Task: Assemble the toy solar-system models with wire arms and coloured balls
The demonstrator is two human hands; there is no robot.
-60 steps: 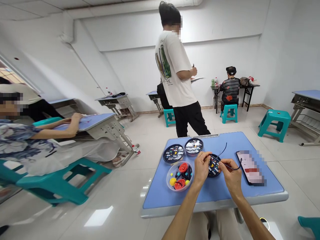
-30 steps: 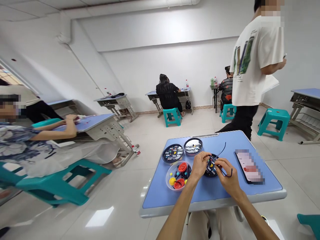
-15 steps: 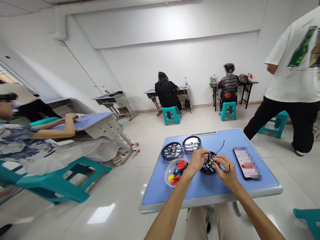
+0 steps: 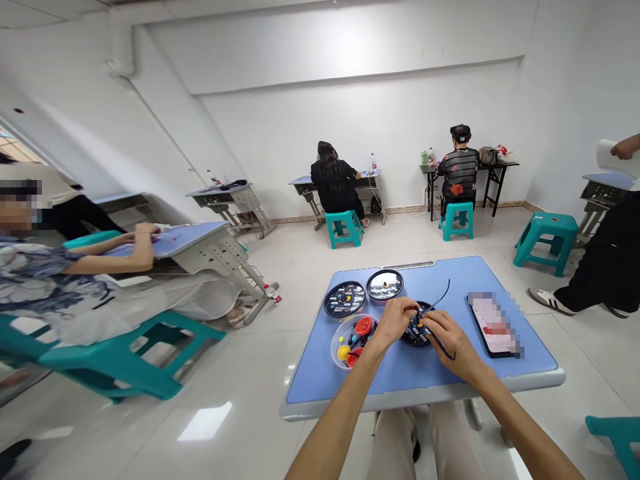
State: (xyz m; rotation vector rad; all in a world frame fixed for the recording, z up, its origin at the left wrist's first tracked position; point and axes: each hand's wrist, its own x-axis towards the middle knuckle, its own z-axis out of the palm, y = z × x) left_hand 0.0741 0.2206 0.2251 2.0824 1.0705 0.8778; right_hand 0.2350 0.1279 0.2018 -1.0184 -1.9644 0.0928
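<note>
The left hand [image 4: 397,320] has its fingers pinched together on a small dark part [image 4: 419,313] above a printed black disc [image 4: 419,338]; the part's exact shape is too small to tell. The right hand [image 4: 454,343] has its fingers closed on a thin dark rod [image 4: 445,349], whose bent end protrudes below them. A second dark strand [image 4: 443,294] rises obliquely from between the hands. The disc lies on the blue bench [image 4: 465,279], partly covered by both hands. Two further discs stand beyond the left hand: one with printed labels [image 4: 345,299], one glossy [image 4: 385,285]. A clear tub [image 4: 334,355] beside the left wrist contains red cups [image 4: 363,326] and a yellow ball [image 4: 343,353]. A phone [image 4: 493,327] lies to the right, apart from the right hand.
</note>
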